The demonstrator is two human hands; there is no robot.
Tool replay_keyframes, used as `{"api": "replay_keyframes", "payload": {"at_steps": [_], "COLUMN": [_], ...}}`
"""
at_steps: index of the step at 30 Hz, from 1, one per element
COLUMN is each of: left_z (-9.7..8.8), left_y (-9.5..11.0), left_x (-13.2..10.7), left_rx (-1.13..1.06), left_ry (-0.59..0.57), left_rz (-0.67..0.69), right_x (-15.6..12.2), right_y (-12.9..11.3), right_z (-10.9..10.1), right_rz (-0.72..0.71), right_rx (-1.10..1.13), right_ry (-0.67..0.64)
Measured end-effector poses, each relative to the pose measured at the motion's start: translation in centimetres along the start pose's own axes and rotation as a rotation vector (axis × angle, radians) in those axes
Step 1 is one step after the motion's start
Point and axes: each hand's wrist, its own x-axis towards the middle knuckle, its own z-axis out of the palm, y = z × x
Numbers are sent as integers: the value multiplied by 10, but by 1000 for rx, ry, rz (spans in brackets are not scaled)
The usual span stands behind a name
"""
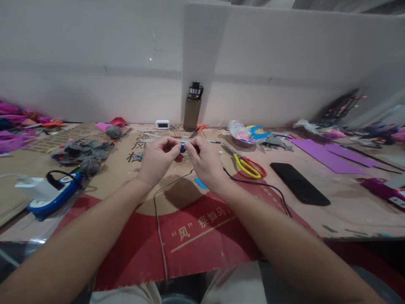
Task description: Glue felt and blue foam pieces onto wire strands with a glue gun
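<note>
My left hand (158,158) and my right hand (205,162) meet over the cardboard, fingertips pinched close together. Between them shows a small dark-blue piece (182,148), mostly hidden by the fingers; its exact kind cannot be made out. A bright blue cut-out (200,183) lies on the cardboard sheet (209,249) just below my right hand. To the right of that hand rest scissors (248,164) with yellow and red handles, blades slightly parted. A thin dark cord (156,219) runs over the cardboard beneath my hands.
A bottle (192,107) and a small white digital clock (162,125) stand at the back. Left are grey scraps (84,150) and a blue-white power strip (57,196). Right are a bowl (242,140) of cut-outs, a black phone (299,183) and purple sheets (329,156).
</note>
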Motion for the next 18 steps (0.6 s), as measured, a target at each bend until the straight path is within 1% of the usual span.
{"api": "replay_keyframes", "payload": {"at_steps": [4, 11, 18], "left_z": [1, 2, 2], "left_y": [-1, -2, -3], "left_x": [1, 1, 1], "left_rx": [-55, -201, -184], "left_ry": [5, -6, -11], "left_rz": [-22, -109, -111], "right_x": [0, 1, -1], "right_y": [0, -3, -6], "right_z": [0, -2, -3], "right_rz": [-13, -10, -59], "right_rx": [-21, -62, -89], "right_ry": [-18, -37, -13]}}
